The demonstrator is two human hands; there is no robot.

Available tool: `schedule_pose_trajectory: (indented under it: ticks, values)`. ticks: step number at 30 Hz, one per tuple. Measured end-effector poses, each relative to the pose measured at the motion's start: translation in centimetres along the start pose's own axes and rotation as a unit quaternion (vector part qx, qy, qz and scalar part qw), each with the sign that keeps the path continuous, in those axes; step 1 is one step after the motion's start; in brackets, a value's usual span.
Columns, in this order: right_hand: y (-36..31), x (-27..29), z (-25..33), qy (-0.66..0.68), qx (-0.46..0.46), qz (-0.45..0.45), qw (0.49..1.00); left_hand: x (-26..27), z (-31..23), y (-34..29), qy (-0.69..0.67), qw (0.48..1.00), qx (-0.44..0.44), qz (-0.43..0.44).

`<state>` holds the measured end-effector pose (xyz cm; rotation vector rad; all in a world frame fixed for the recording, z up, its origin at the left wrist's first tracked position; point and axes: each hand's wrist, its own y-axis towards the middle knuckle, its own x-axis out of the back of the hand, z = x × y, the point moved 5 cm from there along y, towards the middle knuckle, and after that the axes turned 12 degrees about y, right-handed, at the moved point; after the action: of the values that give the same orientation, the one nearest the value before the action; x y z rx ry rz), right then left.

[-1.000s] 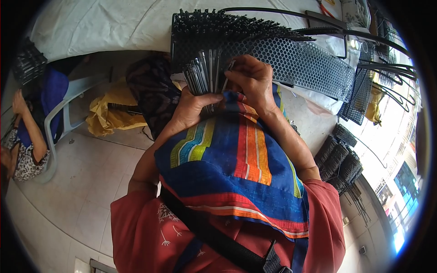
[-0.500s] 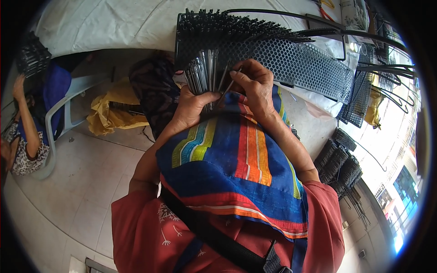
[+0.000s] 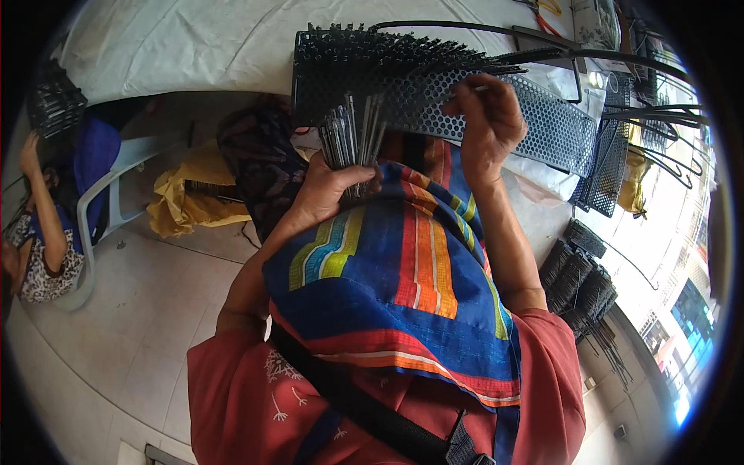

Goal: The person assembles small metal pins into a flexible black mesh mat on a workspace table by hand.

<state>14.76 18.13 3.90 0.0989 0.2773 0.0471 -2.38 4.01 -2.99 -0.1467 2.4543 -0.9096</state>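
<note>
In a red short-sleeved shirt [image 3: 240,387] and a navy cloth apron striped orange, red and green [image 3: 364,263], a person holds a fanned bundle of slender silvery-grey metal rods [image 3: 338,139] above the apron, the left hand [image 3: 329,182] closed in a firm grip around its lower part, thumb across the front. The right hand [image 3: 494,120] hangs apart from it, fingers curled toward the thumb before a black perforated metal tray [image 3: 558,128]; whether that grip pinches a thin piece cannot be told against the dark mesh. Good handling here likely means steady thumb pressure low on the bundle, tops loosely spread so single rods part cleanly, and fingertips clear of the tray's edge. Beyond, a thick row of black metal rods [image 3: 387,50] lies along the tray's far side, on a bench draped in white sheeting [image 3: 194,50].
</note>
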Motion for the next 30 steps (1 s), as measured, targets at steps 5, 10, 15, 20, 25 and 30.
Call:
schedule_pose_trajectory:
  ticks: [5, 10, 15, 20, 25, 30]
  values:
    - [1.7, -0.8, 0.5, -0.111, 0.15, 0.045, 0.981, 0.0, 0.8, 0.9, -0.016, 0.999, 0.03, -0.007]
    - [2.2, -1.0, 0.8, -0.126, 0.119, 0.036, 0.984, 0.2, 0.9, 1.1, -0.01, 1.0, 0.027, -0.007]
    - [2.4, -1.4, 1.0, -0.299, 0.211, 0.099, 0.925, 0.2, 0.9, 1.2, -0.009, 1.0, 0.024, 0.0]
    - [1.1, -3.3, 1.3, -0.48, 0.284, 0.159, 0.815, 0.4, 1.0, 1.0, -0.029, 0.999, 0.026, 0.001]
    - [-0.9, -2.3, 1.7, -0.382, 0.194, 0.143, 0.892, 0.0, 0.6, 0.6, -0.036, 0.998, 0.026, 0.039]
    - [-5.1, -2.5, -4.2, -0.145, -0.255, 0.149, 0.944, -0.9, 0.2, 0.5, -0.032, 0.999, 0.005, 0.04]
